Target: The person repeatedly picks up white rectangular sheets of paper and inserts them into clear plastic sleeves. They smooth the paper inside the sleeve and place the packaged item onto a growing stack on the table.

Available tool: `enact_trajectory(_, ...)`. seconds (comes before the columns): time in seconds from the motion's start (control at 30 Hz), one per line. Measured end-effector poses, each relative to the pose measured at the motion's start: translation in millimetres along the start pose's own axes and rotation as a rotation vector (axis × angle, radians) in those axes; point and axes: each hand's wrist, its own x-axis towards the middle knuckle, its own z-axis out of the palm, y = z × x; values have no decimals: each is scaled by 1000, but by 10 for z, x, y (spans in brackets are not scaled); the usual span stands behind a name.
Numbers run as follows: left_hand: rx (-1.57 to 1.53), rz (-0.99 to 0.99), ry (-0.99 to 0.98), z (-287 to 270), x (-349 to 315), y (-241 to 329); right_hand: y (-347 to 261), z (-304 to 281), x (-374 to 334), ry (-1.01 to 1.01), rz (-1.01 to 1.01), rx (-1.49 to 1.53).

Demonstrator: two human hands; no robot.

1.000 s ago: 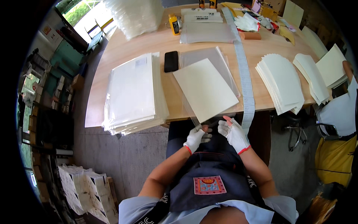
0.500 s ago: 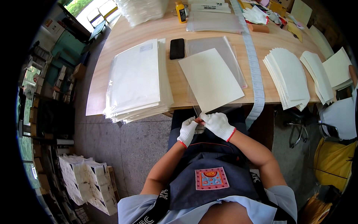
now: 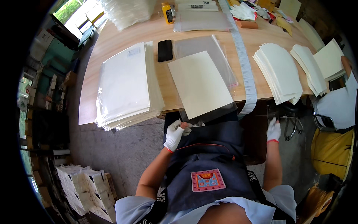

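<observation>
A cream sheet of card [image 3: 201,84] lies slanted at the table's near edge, apparently in a clear plastic bag [image 3: 199,123] whose loose end hangs over my lap. My left hand [image 3: 174,135], in a white knit glove with bare fingertips, is closed in a pinch at that loose end. Out to the right, beyond my lap and below the table edge, my gloved right hand [image 3: 274,131] points upward with its fingers together. A faint thin line rises beside its fingertips, too fine to name. Under the card lies a stack of clear bags [image 3: 225,61].
Left of the card is a stack of bagged sheets [image 3: 125,80]; a black phone [image 3: 165,50] lies behind. A label strip [image 3: 246,71] runs down the table and over its edge. Card stacks [image 3: 278,72] fan out on the right. Another person's sleeve [image 3: 339,99] shows far right.
My right hand has left the left hand and swung out to the right. My left hand stays at the bag's end. The whole view has shifted slightly.
</observation>
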Motion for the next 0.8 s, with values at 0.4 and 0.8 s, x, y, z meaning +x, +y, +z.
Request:
enact_trajectory(0.4,1191,1129,276,-40,213,-61,-2040,989,-1001,30,-1143,-588)
enact_trajectory(0.8,181,349,480,11,309,-272,-2082,1664,-651,107,-942,-486)
